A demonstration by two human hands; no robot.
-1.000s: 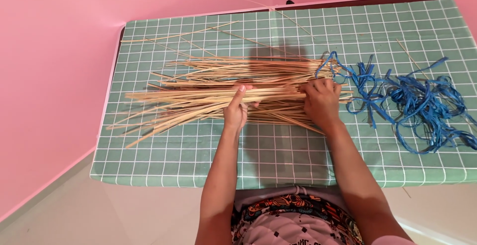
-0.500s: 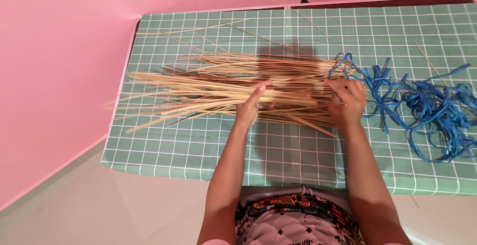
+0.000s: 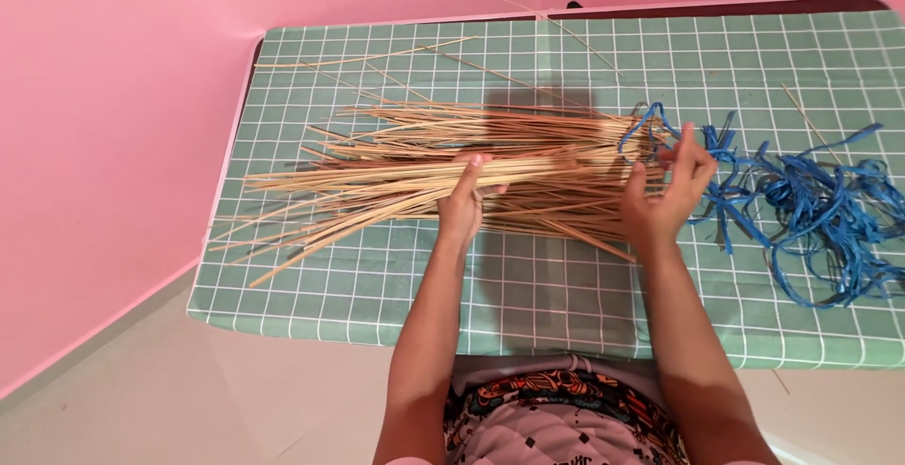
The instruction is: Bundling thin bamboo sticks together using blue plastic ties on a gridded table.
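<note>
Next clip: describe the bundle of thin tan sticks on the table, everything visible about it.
The bundle of sticks is a loose sheaf of long, thin, pale tan strips, like dried reed or split bamboo. It lies lengthwise across the green checked tablecloth, gathered at its right end and fanning apart toward the left. A few stray sticks lie above it. The left hand grips it near the middle; the right hand is open at its right end, beside tangled blue ribbon.

Sticks (image 3: 415, 168) lie across counter (image 3: 566, 295), fanning toward 9 o'clock. Ribbons (image 3: 811, 206) heaped at 3 o'clock, touching the stick ends. Loose sticks (image 3: 377, 55) at 11 o'clock.
</note>
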